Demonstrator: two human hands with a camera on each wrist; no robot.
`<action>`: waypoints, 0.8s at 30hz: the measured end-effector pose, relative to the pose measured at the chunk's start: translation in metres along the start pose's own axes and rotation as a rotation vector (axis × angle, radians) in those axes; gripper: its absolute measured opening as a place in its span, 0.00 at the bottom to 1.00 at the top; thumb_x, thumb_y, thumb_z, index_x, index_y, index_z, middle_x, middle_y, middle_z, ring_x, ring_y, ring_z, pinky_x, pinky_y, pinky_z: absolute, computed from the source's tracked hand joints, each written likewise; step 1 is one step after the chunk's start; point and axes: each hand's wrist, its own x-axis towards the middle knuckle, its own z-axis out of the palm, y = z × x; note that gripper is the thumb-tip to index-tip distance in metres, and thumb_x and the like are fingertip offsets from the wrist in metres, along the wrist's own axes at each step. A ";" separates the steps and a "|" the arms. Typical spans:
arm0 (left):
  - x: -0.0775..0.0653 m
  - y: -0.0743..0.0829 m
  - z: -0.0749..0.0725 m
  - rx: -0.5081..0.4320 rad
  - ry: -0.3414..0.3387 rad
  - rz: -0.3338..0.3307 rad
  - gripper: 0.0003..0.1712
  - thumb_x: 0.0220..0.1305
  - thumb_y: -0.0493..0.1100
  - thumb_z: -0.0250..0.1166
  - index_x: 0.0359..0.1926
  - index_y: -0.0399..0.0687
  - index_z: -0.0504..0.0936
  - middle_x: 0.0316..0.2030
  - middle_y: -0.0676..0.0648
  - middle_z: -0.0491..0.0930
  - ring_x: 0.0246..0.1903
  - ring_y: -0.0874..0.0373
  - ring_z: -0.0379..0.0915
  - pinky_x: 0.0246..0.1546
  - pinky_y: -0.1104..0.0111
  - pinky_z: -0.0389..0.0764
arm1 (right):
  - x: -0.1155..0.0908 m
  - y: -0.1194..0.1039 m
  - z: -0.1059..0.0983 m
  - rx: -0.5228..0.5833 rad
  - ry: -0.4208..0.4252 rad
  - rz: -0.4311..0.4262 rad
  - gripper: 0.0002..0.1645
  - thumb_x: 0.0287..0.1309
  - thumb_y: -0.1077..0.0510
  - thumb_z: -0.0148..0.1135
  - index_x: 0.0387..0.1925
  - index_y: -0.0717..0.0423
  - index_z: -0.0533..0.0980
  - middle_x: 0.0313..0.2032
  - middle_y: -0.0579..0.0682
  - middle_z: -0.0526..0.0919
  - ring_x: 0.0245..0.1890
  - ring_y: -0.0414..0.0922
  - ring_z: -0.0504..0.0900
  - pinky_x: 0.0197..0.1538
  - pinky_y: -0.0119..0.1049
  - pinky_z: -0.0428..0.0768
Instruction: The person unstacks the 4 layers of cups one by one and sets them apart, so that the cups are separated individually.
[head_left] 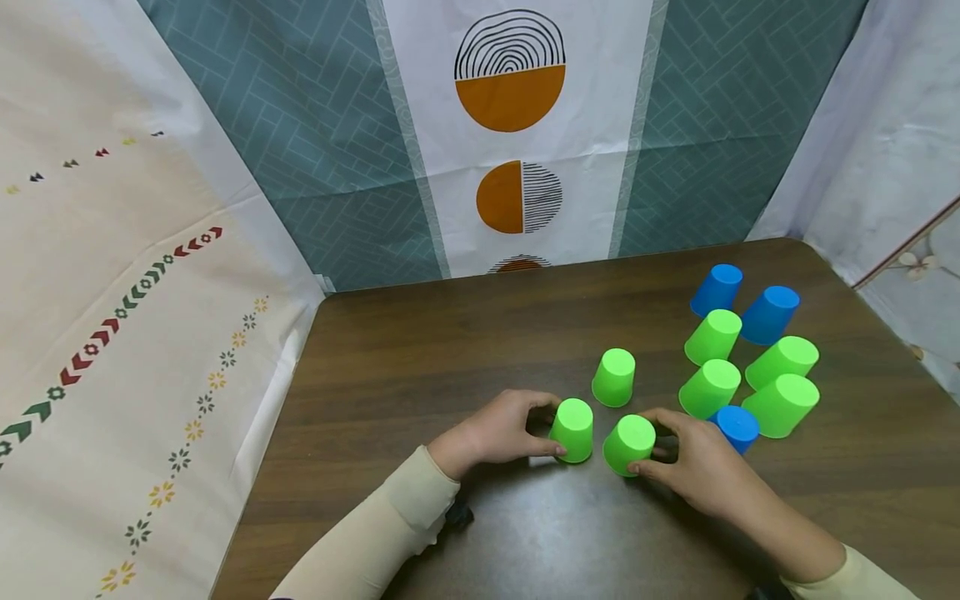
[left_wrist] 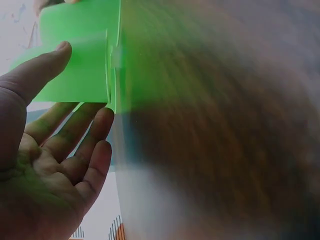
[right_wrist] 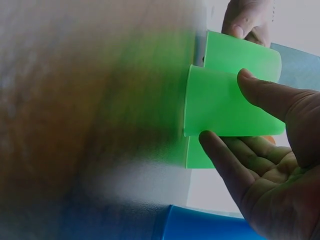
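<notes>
Two bright green cups stand upside down side by side, a narrow gap between them in the head view. My left hand holds the left green cup between thumb and fingers. The right green cup is pinched the same way by my right hand. Just behind the pair stands a third green cup, untouched. In the right wrist view, the thumb lies on one side of the held cup and the fingers on the other; its rim is at the tabletop.
To the right, several upside-down cups stand close together, green ones with blue ones behind. A blue cup is right beside my right hand. The brown wooden table ends at hanging cloths at the back and sides.
</notes>
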 end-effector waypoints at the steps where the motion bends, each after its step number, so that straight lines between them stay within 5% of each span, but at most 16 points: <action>1: 0.000 0.000 0.000 0.010 0.001 0.000 0.29 0.59 0.50 0.81 0.59 0.50 0.83 0.50 0.62 0.84 0.50 0.73 0.78 0.55 0.74 0.77 | 0.000 0.000 0.000 0.000 -0.001 0.001 0.36 0.47 0.46 0.87 0.56 0.53 0.81 0.47 0.45 0.87 0.49 0.52 0.86 0.49 0.57 0.83; 24: 0.003 -0.004 0.005 0.086 -0.002 -0.021 0.31 0.57 0.53 0.83 0.60 0.52 0.84 0.49 0.63 0.83 0.51 0.69 0.78 0.55 0.73 0.76 | 0.000 -0.001 0.001 0.014 -0.007 0.012 0.37 0.46 0.45 0.86 0.56 0.54 0.82 0.48 0.46 0.88 0.51 0.53 0.86 0.51 0.57 0.83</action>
